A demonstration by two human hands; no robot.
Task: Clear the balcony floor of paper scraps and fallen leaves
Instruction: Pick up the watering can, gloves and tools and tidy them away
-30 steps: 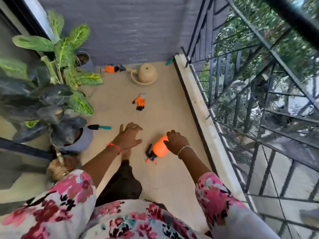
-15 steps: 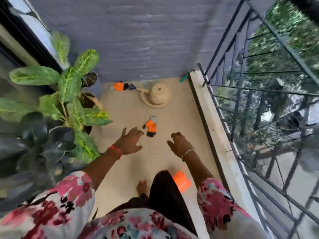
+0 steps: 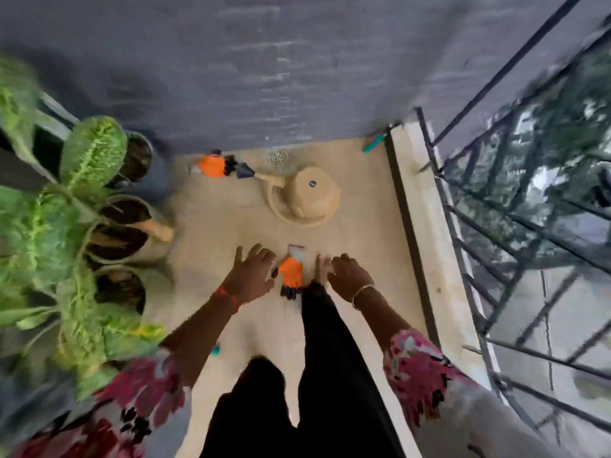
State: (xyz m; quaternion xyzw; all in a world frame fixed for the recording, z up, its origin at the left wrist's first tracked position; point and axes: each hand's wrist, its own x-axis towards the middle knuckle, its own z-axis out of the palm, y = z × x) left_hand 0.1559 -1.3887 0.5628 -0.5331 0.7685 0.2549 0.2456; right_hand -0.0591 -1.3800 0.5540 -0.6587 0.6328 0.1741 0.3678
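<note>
An orange and black gardening glove (image 3: 291,274) with a pale cuff lies on the beige balcony floor (image 3: 224,226). My left hand (image 3: 253,274) hovers just left of it with fingers spread, holding nothing. My right hand (image 3: 347,274) hovers to the glove's right, fingers loosely bent and empty. My bare foot (image 3: 320,269) stands between the glove and my right hand. The picture is blurred, and I cannot make out any paper scraps or leaves on the floor.
A beige watering can (image 3: 307,200) lies near the grey wall, next to an orange spray bottle (image 3: 213,165). Potted plants (image 3: 76,233) crowd the left side. A black railing (image 3: 515,226) on a pale ledge (image 3: 426,226) bounds the right. A teal tool (image 3: 373,143) leans in the corner.
I have stood up and stepped forward toward the wall. My right hand has let go of the orange sprayer, which is out of sight now. Both hands now hang beside the glove.
</note>
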